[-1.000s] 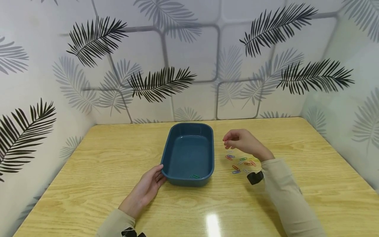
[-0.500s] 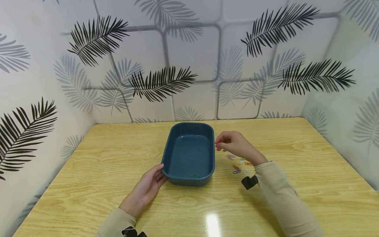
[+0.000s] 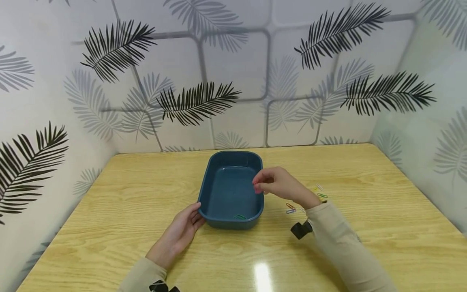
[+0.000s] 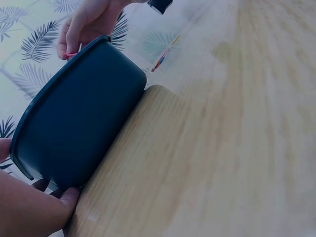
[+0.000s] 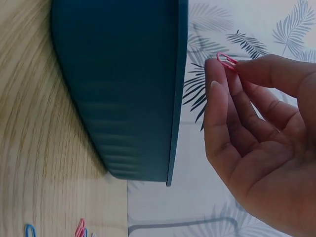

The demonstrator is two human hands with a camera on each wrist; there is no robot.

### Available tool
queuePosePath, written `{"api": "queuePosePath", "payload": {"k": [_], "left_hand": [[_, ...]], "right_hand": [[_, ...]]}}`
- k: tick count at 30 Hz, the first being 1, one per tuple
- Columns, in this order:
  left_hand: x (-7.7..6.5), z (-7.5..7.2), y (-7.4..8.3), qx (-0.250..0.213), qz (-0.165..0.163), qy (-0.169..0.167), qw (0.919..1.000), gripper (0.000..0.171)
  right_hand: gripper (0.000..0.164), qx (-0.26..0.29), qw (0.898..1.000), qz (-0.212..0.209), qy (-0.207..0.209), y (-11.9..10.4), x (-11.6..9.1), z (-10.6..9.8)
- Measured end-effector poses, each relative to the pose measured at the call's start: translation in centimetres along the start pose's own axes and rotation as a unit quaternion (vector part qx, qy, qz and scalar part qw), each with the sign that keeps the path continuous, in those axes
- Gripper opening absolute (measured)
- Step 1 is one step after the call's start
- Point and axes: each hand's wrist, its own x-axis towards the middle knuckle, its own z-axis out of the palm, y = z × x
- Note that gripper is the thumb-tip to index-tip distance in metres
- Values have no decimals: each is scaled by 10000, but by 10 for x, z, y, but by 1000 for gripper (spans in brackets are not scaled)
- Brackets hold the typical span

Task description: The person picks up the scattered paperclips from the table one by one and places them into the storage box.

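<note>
A dark blue rectangular plastic bin point(image 3: 230, 188) stands on the table. My left hand point(image 3: 181, 232) grips its near left corner, thumb at the rim and fingers low against the outside wall. Above the right rim, my right hand point(image 3: 280, 185) pinches a pinkish-red paper clip point(image 5: 226, 61) between thumb and fingertips. The same clip shows over the rim in the left wrist view. Inside the bin, green paper clips point(image 3: 240, 217) lie at the near end.
Right of the bin, loose paper clips lie scattered, among them a blue one point(image 3: 290, 211) and a green one point(image 3: 322, 195); my right forearm and hand cover part of them. The wood-grain table point(image 3: 146, 182) ends at a leaf-patterned wall point(image 3: 240, 73).
My right hand has moved left and nearer, from above the loose clips to over the bin's right rim, carrying the paper clip. The left hand and bin have stayed in place.
</note>
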Motion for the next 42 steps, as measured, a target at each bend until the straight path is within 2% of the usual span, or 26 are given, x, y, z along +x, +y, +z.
{"api": "queuePosePath", "payload": {"k": [10,18,42], "left_hand": [[1,1,1,-26,19,30,10000,47],[-1,0,1,-8,-22,34,10000,46],[0,-2,1,-13,-44,-143,9999,48]], "right_hand": [[9,123,9990,-216,-359,-8,-2,5],[7,473,9971,-54,-585,-9,-3,10],[8,385,9975,-123,-585,-8,-2,11]]}}
